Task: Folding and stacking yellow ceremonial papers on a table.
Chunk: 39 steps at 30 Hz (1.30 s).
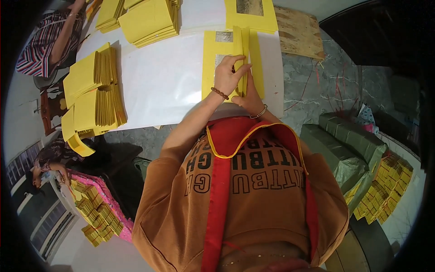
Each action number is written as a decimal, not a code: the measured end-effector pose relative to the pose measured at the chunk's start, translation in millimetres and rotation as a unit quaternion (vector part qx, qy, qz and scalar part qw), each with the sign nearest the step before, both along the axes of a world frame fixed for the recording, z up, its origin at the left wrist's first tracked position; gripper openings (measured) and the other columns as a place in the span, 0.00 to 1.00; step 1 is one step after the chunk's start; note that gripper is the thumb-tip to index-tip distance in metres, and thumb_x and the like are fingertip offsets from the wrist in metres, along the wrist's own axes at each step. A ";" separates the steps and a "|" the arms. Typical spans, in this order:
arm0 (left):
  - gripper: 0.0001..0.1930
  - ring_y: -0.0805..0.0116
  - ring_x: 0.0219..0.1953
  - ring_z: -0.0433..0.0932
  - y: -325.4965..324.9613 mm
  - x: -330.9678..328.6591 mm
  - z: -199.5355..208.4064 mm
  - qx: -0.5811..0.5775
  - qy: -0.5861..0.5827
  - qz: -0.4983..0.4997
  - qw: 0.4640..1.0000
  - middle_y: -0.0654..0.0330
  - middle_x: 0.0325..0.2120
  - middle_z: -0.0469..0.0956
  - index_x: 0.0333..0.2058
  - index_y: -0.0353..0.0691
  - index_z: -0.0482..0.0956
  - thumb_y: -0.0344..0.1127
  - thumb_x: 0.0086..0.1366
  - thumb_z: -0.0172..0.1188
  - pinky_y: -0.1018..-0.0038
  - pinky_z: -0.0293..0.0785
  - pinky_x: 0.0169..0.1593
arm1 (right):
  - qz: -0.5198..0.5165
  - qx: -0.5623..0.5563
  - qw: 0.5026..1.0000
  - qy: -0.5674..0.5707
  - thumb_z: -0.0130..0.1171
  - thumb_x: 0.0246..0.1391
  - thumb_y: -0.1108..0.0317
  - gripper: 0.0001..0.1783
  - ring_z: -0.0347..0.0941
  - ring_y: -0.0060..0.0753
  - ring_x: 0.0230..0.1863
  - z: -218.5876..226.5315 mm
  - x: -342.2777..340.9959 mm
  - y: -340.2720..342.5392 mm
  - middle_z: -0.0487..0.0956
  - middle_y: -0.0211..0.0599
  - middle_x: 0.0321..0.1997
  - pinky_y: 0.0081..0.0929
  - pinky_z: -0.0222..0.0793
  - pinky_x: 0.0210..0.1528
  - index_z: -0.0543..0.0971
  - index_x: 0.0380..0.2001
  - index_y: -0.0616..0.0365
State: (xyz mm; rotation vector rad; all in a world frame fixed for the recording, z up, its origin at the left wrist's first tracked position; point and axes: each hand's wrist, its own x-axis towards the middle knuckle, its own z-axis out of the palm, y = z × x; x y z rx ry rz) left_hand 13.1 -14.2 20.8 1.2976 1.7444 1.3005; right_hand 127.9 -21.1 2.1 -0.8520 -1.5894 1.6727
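A stack of yellow paper (208,68) with silver patches lies in front of me near the table's right end, a raised fold standing along its middle. My left hand (229,75), with a beaded bracelet at the wrist, curls its fingers and thumb over that fold from the left. Lower down on the right side, my right hand (250,96) has its thumb on the near end of the fold and its fingers stretched along the far side. Part of the silver is hidden beneath my left hand.
Folded yellow paper bundles (93,90) stand along the white table (154,86), with more bundles (149,22) at its far side. Another yellow sheet (251,20) lies beyond my hands. Green wrapped bales (337,149) sit at right. Two other people are at left.
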 end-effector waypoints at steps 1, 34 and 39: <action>0.14 0.64 0.23 0.70 0.5 -0.4 -0.7 0.001 -0.009 -0.006 1.000 0.54 0.27 0.73 0.34 0.36 0.76 0.38 0.50 0.60 0.73 0.66 0.27 | -0.002 0.011 1.000 0.001 0.63 0.25 0.62 0.58 0.54 0.37 0.56 -7.3 1.6 0.5 0.56 0.44 0.54 0.30 0.53 0.56 0.41 0.58 0.66; 0.12 0.70 0.23 0.69 -0.5 -5.2 -8.9 0.033 0.043 -0.006 0.999 0.57 0.26 0.72 0.33 0.35 0.76 0.36 0.50 0.61 0.77 0.65 0.26 | 0.009 -0.024 0.999 0.019 0.62 0.31 0.56 0.58 0.49 0.39 0.59 2.4 1.6 0.2 0.52 0.46 0.57 0.32 0.47 0.58 0.38 0.59 0.65; 0.11 0.78 0.17 0.64 -1.2 -6.7 -12.9 0.003 -0.046 -0.002 0.999 0.61 0.23 0.70 0.32 0.35 0.76 0.34 0.51 0.61 0.81 0.62 0.20 | 0.004 -0.045 0.996 0.072 0.60 0.35 0.57 0.55 0.45 0.34 0.61 4.1 1.8 2.6 0.49 0.42 0.60 0.30 0.45 0.60 0.38 0.59 0.63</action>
